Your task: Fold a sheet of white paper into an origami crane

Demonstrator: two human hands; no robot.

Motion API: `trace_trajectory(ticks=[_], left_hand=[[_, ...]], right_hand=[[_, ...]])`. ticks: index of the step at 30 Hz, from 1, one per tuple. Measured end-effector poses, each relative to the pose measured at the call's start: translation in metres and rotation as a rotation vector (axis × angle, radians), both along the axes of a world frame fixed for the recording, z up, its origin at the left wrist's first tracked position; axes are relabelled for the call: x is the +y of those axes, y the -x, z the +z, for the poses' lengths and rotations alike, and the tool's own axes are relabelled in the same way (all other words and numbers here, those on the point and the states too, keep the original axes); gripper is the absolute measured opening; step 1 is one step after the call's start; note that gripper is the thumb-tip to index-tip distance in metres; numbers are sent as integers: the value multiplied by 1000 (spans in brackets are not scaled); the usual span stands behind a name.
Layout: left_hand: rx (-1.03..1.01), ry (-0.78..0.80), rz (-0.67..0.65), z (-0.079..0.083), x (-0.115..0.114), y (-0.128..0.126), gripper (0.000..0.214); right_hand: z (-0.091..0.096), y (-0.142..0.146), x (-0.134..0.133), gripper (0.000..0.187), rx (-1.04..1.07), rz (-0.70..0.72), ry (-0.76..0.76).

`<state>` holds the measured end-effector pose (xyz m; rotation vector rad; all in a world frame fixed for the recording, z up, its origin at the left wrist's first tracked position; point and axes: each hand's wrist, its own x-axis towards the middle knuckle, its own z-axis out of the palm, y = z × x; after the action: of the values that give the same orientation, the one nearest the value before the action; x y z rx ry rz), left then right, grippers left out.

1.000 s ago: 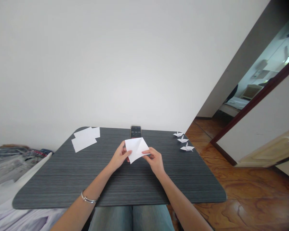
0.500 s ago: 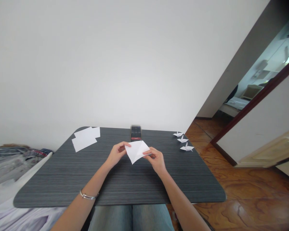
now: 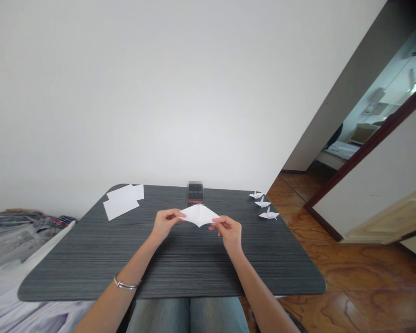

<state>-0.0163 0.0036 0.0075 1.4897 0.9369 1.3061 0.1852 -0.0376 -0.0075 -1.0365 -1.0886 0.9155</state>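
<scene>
A creased piece of white paper (image 3: pixel 199 215) is held up over the middle of the dark table, spread into a wide diamond. My left hand (image 3: pixel 165 223) pinches its left corner between thumb and fingers. At the right corner, my right hand (image 3: pixel 229 231) has the same kind of pinch. Just behind the paper a phone (image 3: pixel 195 190) stands upright, its lower part partly covered by the paper. Three folded paper cranes (image 3: pixel 262 202) sit in a row near the table's right edge.
Several white paper sheets (image 3: pixel 121 203) lie overlapping at the back left of the table (image 3: pixel 100 259). A white wall (image 3: pixel 194 92) rises behind it. Heaped cloth and plastic-wrapped items (image 3: pixel 17 236) are to the left, and a wooden floor (image 3: pixel 346 268) lies to the right.
The paper has gone from a folded, kite-like shape with a point downward to a flatter, wider diamond. My hands have moved slightly apart, both still pinching it.
</scene>
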Motion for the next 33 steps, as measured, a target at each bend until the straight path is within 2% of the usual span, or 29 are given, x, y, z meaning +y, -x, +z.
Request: trace_trajectory(ticks=[5, 13, 19, 26, 33], left_hand=[[-27, 39, 1, -1, -2, -3, 5], [-67, 62, -95, -5, -7, -8, 17], [-79, 79, -144, -4, -10, -12, 25], [-89, 57, -148, -5, -12, -18, 29], [-7, 19, -78, -6, -12, -18, 31]], right_hand=[[3, 1, -1, 9, 27, 18, 23], [8, 1, 1, 18, 107, 131, 120], [8, 0, 0, 18, 99, 95, 128], [0, 1, 4, 19, 150, 8, 152], [0, 1, 4, 20, 142, -23, 151]])
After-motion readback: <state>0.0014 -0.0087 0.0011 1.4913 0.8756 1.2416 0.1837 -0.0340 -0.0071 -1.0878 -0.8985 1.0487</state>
